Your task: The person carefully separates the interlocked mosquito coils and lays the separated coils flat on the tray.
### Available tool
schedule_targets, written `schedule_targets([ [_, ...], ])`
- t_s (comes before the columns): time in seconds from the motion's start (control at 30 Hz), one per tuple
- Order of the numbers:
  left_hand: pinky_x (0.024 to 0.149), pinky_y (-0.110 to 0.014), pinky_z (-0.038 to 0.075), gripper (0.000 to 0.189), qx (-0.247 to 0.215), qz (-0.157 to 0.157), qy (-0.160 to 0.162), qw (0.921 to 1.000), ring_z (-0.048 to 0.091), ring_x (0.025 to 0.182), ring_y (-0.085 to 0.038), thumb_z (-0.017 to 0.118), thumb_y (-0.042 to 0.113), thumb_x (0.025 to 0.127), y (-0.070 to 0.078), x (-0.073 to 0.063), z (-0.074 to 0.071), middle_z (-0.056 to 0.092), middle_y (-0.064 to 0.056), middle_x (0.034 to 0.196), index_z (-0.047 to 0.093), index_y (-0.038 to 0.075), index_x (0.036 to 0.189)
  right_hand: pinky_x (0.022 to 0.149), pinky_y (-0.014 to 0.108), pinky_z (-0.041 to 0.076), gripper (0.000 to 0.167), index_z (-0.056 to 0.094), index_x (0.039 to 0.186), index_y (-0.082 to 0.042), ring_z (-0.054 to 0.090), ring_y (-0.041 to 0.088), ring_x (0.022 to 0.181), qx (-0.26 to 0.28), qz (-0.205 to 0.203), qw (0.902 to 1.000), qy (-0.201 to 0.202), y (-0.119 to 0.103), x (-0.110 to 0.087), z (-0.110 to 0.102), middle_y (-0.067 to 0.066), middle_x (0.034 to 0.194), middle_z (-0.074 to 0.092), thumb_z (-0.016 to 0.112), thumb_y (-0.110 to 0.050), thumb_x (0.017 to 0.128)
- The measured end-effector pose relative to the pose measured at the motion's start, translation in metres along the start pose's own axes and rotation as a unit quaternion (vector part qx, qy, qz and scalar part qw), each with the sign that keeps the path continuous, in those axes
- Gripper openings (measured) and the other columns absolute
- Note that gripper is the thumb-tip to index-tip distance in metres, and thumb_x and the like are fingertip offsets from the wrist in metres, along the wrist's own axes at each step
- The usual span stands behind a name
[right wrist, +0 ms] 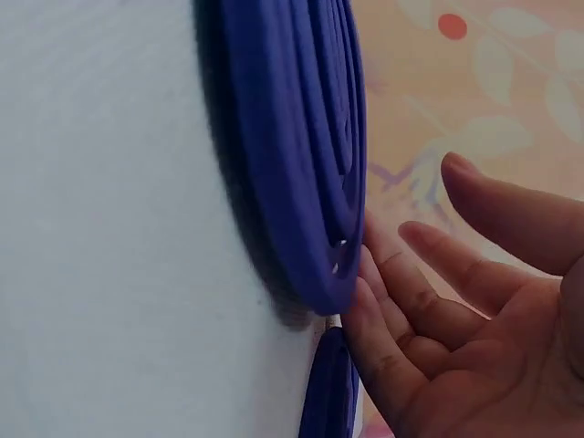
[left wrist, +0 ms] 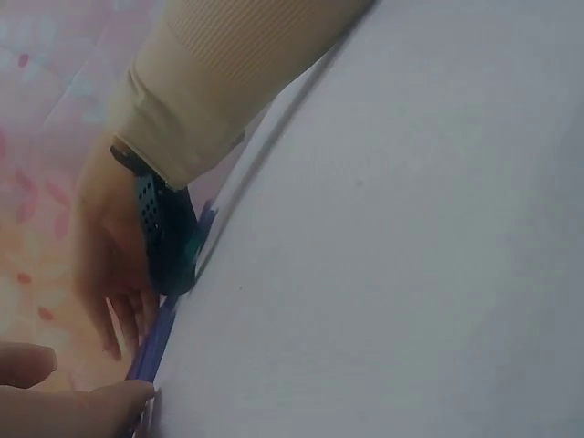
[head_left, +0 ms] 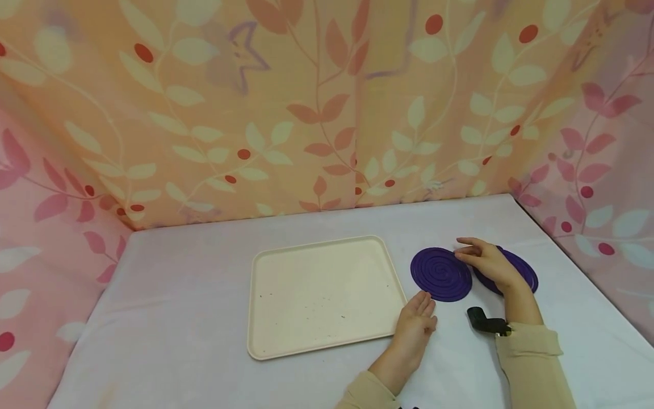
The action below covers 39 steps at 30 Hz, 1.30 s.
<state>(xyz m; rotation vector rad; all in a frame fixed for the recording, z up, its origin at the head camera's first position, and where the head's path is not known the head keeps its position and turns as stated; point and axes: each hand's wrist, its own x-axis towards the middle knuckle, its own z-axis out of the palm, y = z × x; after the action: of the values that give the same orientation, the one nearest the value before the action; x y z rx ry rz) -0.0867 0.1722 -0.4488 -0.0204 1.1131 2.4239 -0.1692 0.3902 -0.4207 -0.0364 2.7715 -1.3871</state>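
Observation:
Two round purple mats with a spiral pattern are on the white table, the left mat lying just beside the right mat. My left hand reaches to the near edge of the left mat, its straight fingers right at the rim. Over the gap between the mats is my right hand, partly covering the right one. In the right wrist view, the loosely bent fingers meet the edge of the left mat, and the thumb stands apart from it.
A cream rectangular tray with small dark specks lies left of the mats, and my left hand overlaps its near right corner. A black wrist camera sits on my right wrist. Flowered curtains surround the table.

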Motion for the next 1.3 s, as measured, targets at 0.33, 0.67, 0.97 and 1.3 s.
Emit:
schedule_targets([
  [0.33, 0.108, -0.052, 0.026, 0.072, 0.036, 0.006, 0.047, 0.9982, 0.030, 0.133, -0.041, 0.041, -0.014, 0.067, -0.005, -0.008, 0.008, 0.033, -0.030, 0.143, 0.029, -0.015, 0.138, 0.073, 0.011, 0.042, 0.037, 0.056, 0.115, 0.016, 0.051, -0.005, 0.085, -0.008, 0.016, 0.9998, -0.013, -0.001, -0.001, -0.001, 0.028, 0.110, 0.060, 0.060, -0.012, 0.092],
  [0.67, 0.105, -0.047, 0.032, 0.064, 0.048, 0.013, 0.074, 0.9960, 0.036, 0.130, -0.040, 0.045, -0.011, 0.070, -0.006, -0.010, 0.011, 0.041, -0.028, 0.137, 0.037, -0.014, 0.134, 0.058, 0.022, 0.050, 0.026, 0.048, 0.110, 0.004, 0.059, 0.007, 0.063, 0.150, 0.061, 0.9860, -0.038, 0.003, 0.001, -0.001, -0.002, 0.075, 0.065, 0.062, -0.008, 0.091],
  [0.97, 0.107, -0.049, 0.032, 0.062, 0.035, 0.016, 0.071, 0.9968, 0.036, 0.129, -0.043, 0.044, -0.012, 0.071, -0.005, -0.011, 0.011, 0.041, -0.030, 0.136, 0.037, -0.016, 0.132, 0.057, 0.022, 0.053, 0.020, 0.059, 0.101, -0.013, 0.063, 0.009, 0.067, 0.321, 0.018, 0.9444, -0.069, 0.005, -0.005, -0.007, -0.001, 0.077, 0.067, 0.054, 0.005, 0.092],
  [1.3, 0.109, -0.049, 0.028, 0.055, 0.004, 0.028, 0.010, 0.9995, 0.034, 0.131, -0.042, 0.046, -0.005, 0.086, -0.002, -0.008, 0.003, 0.035, -0.035, 0.138, 0.028, -0.020, 0.135, 0.057, 0.022, 0.053, 0.024, 0.057, 0.104, -0.007, 0.064, 0.011, 0.070, 0.405, -0.047, 0.9088, -0.089, -0.015, -0.009, -0.009, 0.002, 0.080, 0.068, 0.046, 0.012, 0.093],
])
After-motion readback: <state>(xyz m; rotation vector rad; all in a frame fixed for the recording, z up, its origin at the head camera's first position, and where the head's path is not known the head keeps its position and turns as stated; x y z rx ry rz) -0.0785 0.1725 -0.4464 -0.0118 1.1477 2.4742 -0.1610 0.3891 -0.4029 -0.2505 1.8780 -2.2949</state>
